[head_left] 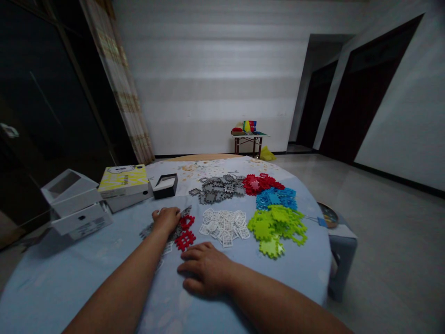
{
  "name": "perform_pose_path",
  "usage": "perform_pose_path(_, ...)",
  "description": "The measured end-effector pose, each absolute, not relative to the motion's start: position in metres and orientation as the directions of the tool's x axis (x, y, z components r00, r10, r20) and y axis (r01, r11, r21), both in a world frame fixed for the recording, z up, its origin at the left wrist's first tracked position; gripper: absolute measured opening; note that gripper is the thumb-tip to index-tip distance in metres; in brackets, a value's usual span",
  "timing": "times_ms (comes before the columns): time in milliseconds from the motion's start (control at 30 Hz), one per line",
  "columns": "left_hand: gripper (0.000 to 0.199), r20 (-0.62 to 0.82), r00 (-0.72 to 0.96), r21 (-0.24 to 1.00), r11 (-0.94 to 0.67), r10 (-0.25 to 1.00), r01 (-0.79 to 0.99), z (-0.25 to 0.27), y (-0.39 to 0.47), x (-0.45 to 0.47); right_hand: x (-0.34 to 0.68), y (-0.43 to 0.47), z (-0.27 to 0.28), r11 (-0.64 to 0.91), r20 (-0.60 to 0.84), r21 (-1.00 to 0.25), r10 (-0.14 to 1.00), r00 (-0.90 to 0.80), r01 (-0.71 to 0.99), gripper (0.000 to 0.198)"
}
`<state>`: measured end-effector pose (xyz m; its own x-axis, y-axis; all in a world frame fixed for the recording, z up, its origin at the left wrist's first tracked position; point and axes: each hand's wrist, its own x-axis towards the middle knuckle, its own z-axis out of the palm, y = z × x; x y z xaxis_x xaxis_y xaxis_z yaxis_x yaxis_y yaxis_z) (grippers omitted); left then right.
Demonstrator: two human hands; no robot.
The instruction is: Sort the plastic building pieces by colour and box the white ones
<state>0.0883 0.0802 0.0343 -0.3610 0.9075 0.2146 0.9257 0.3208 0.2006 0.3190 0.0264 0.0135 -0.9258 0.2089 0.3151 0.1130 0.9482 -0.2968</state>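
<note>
My left hand [167,219] reaches over a small heap of grey interlocking plastic building pieces [146,230], its fingers curled down. A grey building piece [186,212] stands tilted at its thumb side and seems gripped; the fingertips are partly hidden. Two red square building pieces with cut-out windows [185,240] lie just right of that hand. My right hand [206,270] rests palm down on the cloth, fingers spread and holding nothing, its fingertips close below the red pieces. White window-like pieces [224,225] are heaped beyond it, and a few more show under my left forearm.
Grey [217,189], red [259,184], blue [276,198] and lime-green [277,227] piles of pieces line the table's far and right side. A black open box [165,186], a yellow-and-white box [123,182] and white boxes [74,202] stand left. A stool [342,236] adjoins the right edge.
</note>
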Motion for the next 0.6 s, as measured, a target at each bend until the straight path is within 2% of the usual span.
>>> perform_pose_path(200, 0.033, 0.339, -0.383, 0.226, 0.321, 0.859, 0.92, 0.045, 0.067, 0.099, 0.319, 0.026, 0.014, 0.951, 0.313, -0.283, 0.215, -0.925, 0.126, 0.039)
perform_pose_path(300, 0.036, 0.397, -0.42, 0.396, 0.261, 0.816, 0.88, 0.054, 0.055, 0.108, 0.318, 0.025, 0.014, 0.949, 0.31, -0.285, 0.221, -0.925, 0.131, 0.039)
perform_pose_path(400, 0.039, 0.402, -0.428, 0.607, 0.114, 0.809, 0.786, 0.061, 0.048, 0.12, 0.318, 0.024, 0.014, 0.949, 0.32, -0.285, 0.228, -0.92, 0.136, 0.038)
perform_pose_path(600, 0.042, 0.344, -0.316, 0.749, -0.056, 0.884, 0.66, 0.057, 0.057, 0.162, 0.316, 0.023, 0.014, 0.95, 0.345, -0.275, 0.239, -0.908, 0.145, 0.037)
